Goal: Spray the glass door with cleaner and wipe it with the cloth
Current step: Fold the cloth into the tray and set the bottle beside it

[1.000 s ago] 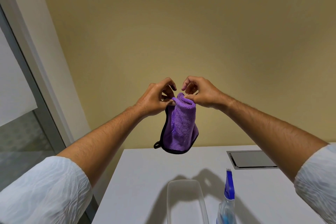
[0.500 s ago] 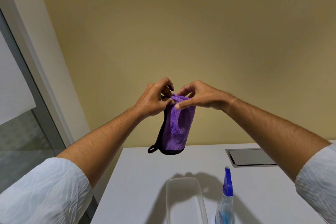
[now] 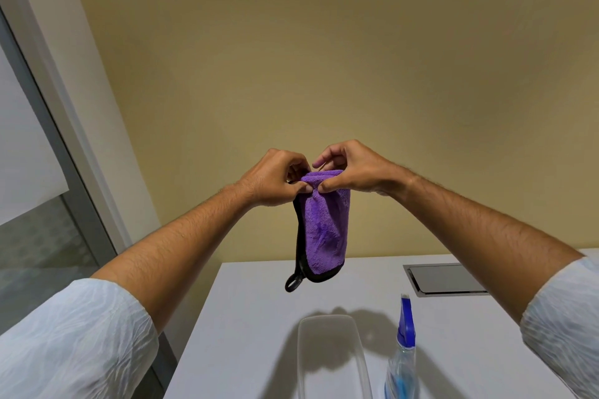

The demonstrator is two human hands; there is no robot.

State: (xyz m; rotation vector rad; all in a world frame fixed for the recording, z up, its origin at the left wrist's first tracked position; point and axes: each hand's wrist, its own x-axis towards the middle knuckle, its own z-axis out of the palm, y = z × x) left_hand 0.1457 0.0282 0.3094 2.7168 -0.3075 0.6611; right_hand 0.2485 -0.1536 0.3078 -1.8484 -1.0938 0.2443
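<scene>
While both hands work the cloth (image 3: 324,227) in mid-air above the bench's (image 3: 246,327) far edge, nothing has been sprayed or wiped yet by the look of it. Left hand (image 3: 275,180) pinches the cloth's top edge between thumb and fingers, grip closed on fabric. Right hand (image 3: 348,170) does the same just beside it, thumb and forefinger clamped on the same top fold. Cloth is purple, black-trimmed, hangs folded below the hands, hanging loop (image 3: 293,283) dangling at the bottom, clear of the bench.

Spray bottle (image 3: 403,356) with blue trigger head stands upright near the bench's near edge, right of centre, untouched. Clear tray (image 3: 330,356) sits just left of it. Metal flap (image 3: 445,278) is set flush in the bench towards the far right corner. Glass door (image 3: 39,236) is off to the left, beyond the bench's left edge, well apart from the hands.

Risks, judged: both grips are thin fingertip pinches on plush fabric, so refolding could let one side slip and the cloth drop onto the tray or bench. A reach down for the bottle could knock it; it looks tall and narrow and stands close to the near edge. Spraying from here would miss, since the door is to the side.
</scene>
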